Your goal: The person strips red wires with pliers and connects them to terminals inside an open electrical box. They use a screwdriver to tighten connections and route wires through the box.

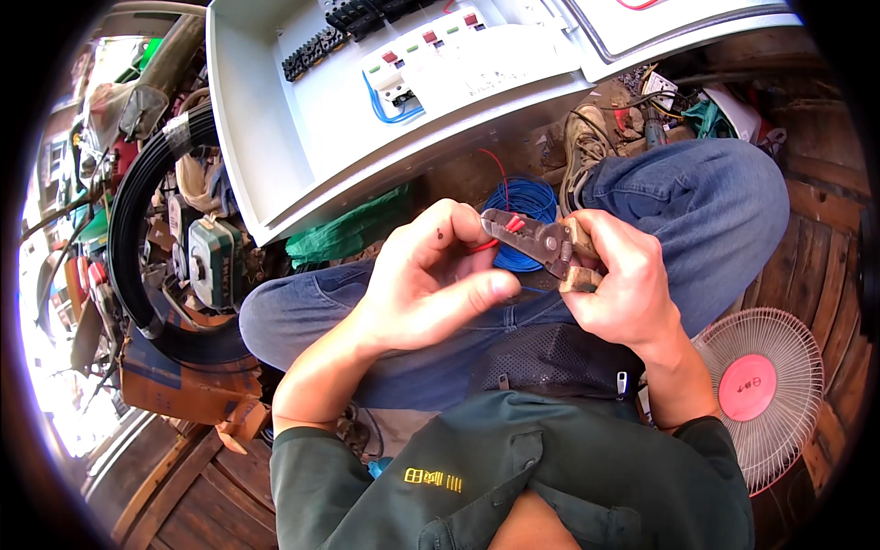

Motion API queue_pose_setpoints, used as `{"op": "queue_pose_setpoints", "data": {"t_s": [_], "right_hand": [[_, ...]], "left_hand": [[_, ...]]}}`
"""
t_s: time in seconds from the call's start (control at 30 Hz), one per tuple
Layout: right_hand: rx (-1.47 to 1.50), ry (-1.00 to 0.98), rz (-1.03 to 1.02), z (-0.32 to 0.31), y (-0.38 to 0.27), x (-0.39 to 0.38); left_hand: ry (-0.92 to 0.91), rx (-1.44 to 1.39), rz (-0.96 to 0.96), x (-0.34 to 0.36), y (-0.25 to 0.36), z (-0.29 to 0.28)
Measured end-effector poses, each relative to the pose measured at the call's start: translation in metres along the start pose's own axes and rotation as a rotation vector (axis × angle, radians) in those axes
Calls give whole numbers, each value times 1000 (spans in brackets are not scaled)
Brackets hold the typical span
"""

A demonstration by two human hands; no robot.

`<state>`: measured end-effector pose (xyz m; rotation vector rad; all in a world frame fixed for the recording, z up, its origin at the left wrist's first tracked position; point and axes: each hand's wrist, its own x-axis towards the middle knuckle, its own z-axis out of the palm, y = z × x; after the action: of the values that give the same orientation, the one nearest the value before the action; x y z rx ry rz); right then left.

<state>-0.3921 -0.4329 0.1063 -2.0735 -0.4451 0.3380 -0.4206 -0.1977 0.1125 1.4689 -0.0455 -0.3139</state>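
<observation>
My right hand [625,275] is wrapped round the worn tan handles of wire strippers [532,243], whose dark flat jaws point left toward my other hand. A red wire [481,246] runs from the fingers of my left hand [431,275] to the jaws, and a short red piece shows on top of them. My left fingers are curled at the jaw tip, with the thumb stretched out below. Both hands are above my lap. Behind the tool lies a coil of blue wire [527,197], partly hidden by the jaws and my right hand.
An open pale metal electrical box [321,165] with breakers [431,60] stands just ahead. To the left are a black cable coil [128,220], a green case [215,261] and cardboard [183,380]. A pink-centred fan [756,390] stands at right on the wooden floor [816,257].
</observation>
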Motion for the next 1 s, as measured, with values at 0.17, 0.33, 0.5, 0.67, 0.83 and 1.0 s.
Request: {"op": "queue_pose_setpoints", "data": {"t_s": [0.17,0.33,0.5,0.67,0.83,1.0], "right_hand": [[474,-149,225,16,-4,-4],[446,156,245,25,-14,-2],[600,69,205,18,7,-4],[307,-15,152,-1,23,-9],[393,54,271,-23,9,-9],[587,96,169,-42,20,-6]], "left_hand": [[195,13,15,4,7,12],[249,19,-74,9,-3,7],[204,1,-202,7,-7,3],[239,6,-158,8,-6,-1],[299,142,226,4,40,-37],[345,733,157,35,75,-120]]}}
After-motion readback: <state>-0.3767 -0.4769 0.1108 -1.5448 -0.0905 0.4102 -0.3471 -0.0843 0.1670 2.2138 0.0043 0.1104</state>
